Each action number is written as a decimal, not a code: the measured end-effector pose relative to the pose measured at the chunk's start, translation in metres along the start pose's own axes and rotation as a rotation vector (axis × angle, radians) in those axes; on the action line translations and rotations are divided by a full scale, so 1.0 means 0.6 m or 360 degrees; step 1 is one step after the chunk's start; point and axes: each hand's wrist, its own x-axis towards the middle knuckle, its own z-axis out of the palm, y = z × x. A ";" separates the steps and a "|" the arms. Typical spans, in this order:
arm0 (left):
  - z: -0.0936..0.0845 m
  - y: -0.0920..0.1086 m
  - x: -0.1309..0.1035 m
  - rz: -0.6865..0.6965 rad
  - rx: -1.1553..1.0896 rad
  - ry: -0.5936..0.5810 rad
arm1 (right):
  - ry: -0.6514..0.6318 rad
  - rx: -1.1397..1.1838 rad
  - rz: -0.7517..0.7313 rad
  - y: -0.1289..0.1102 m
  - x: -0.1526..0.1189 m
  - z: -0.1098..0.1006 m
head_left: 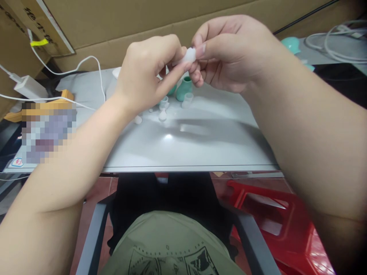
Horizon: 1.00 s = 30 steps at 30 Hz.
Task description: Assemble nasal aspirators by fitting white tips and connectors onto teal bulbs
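My left hand [156,65] pinches a small white translucent plastic piece [189,55] between thumb and forefinger, raised above the desk. On its other end, the thumb and fingers of my right hand [229,51] are closed too. Its exact kind is hard to make out. Below and behind my hands stands a small green bottle [185,89] with an open neck; a second green part is mostly hidden by my left hand. Near it are a clear little cup [187,100], another clear cup [164,102] and a white stopper-like piece [162,115]. One flat white piece [138,120] lies further left.
The grey desk [186,152] has cardboard walls behind it. At left are a white charger [30,88] with cables, a yellow wooden bar [40,107] and a blurred-out patch. A green object [291,45] and coiled white cable [335,44] lie right. A red stool [275,217] stands below.
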 end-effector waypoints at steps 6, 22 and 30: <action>-0.002 0.005 0.001 -0.0051 0.0093 -0.0109 | -0.0024 -0.0014 0.0052 -0.006 -0.001 0.001; -0.061 0.063 0.028 -0.0264 0.0091 -0.0537 | 0.0283 -0.0148 0.0239 -0.041 -0.014 0.024; -0.066 0.065 0.028 -0.0221 0.0096 -0.0507 | 0.0301 -0.0216 0.0201 -0.035 -0.015 0.022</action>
